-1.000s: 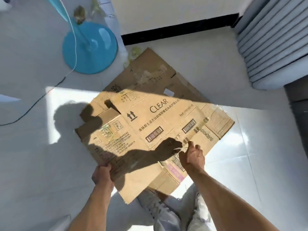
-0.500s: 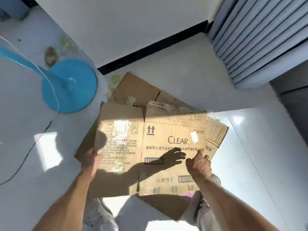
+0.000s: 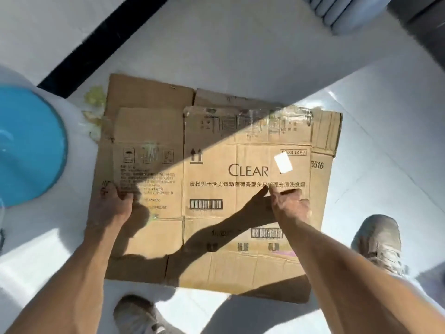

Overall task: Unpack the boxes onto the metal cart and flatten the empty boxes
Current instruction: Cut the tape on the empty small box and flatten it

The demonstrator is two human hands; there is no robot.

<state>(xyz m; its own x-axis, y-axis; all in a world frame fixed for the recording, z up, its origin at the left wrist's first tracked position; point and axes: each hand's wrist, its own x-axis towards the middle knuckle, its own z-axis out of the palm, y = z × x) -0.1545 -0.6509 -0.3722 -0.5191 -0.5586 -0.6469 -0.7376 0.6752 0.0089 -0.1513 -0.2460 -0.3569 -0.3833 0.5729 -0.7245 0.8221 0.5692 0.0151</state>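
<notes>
Shoes (image 3: 379, 239) stand on the white floor (image 3: 385, 131) at the near edge of a flattened box (image 3: 216, 189) lying on another flat box (image 3: 149, 92). The left hand (image 3: 115, 203) grips its left edge; the right hand (image 3: 289, 203) presses flat near the printed name. A blue round base (image 3: 26, 145) sits left.

flattened CLEAR box (image 3: 212, 179) | brown cardboard, print up | flat atop another flattened box (image 3: 149, 92), perhaps two | floor by wall
</notes>
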